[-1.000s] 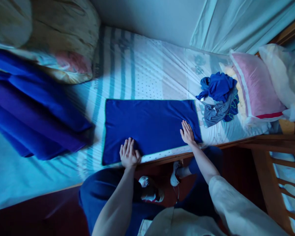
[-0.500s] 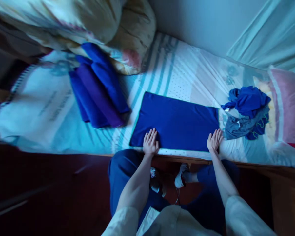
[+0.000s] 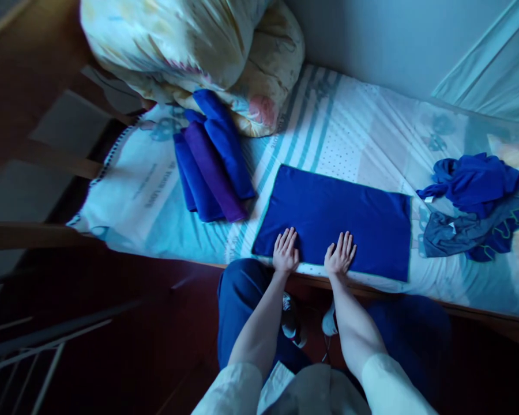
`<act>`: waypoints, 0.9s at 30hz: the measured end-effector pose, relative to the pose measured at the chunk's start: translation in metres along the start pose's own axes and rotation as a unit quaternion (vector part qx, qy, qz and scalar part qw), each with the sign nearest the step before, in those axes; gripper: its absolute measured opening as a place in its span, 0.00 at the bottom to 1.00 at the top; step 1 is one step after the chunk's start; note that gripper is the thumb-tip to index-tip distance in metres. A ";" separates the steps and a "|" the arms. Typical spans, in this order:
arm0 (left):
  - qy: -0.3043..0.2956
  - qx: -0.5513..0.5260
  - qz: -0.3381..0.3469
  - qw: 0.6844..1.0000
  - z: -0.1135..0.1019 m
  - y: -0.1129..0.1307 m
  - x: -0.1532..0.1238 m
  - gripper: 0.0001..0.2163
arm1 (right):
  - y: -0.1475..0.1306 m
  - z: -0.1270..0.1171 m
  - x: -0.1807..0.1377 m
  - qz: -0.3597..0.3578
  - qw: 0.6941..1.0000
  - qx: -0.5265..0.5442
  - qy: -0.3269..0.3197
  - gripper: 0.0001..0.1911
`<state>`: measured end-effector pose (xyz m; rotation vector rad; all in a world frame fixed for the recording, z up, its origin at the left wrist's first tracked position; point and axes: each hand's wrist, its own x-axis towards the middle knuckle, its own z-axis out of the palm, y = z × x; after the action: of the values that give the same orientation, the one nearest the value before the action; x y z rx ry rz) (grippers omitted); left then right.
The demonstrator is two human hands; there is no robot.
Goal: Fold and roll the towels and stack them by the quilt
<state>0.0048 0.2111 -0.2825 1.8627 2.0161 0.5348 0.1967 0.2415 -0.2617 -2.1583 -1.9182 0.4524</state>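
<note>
A blue towel (image 3: 341, 213) with a thin green edge lies spread flat on the bed. My left hand (image 3: 286, 251) rests palm down on its near edge, close to the left corner, with fingers stretched out. Farther right, around the middle of that same edge, my right hand (image 3: 341, 255) lies flat with its fingers spread. Neither hand grips the cloth. Left of the spread towel are several rolled or folded blue towels, with a purple towel (image 3: 214, 170) on top. To the right sits a crumpled pile of blue and grey cloths (image 3: 480, 184).
The bed sheet (image 3: 155, 196) is patterned in white and teal. A bunched floral quilt (image 3: 190, 52) stands at the back left, against the wall (image 3: 372, 40). My knees are at the bed's wooden front edge. A metal rack (image 3: 38, 369) shows at lower left.
My right hand has moved left along the near edge, from the towel's right corner to about its middle. My left hand stays near the left corner. The view has shifted left.
</note>
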 end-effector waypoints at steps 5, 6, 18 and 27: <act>0.029 -0.030 -0.012 0.999 -0.005 0.005 0.001 0.29 | 0.001 0.008 0.001 -0.009 0.999 0.006 0.053 0.32; 0.043 -0.040 -0.019 0.998 -0.004 0.010 0.002 0.28 | 0.001 0.011 0.001 -0.011 0.998 0.001 0.060 0.32; -0.009 -0.225 0.147 0.963 0.055 0.091 0.059 0.27 | 0.010 0.021 0.002 -0.014 0.996 -0.053 0.076 0.30; 0.137 -0.102 -0.050 0.984 -0.027 -0.064 0.073 0.26 | 0.000 0.013 0.002 -0.028 0.992 -0.039 0.118 0.29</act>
<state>-0.0701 0.2786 -0.2899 1.6294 2.1178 0.9750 0.1921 0.2433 -0.2740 -2.0915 -1.8865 0.1072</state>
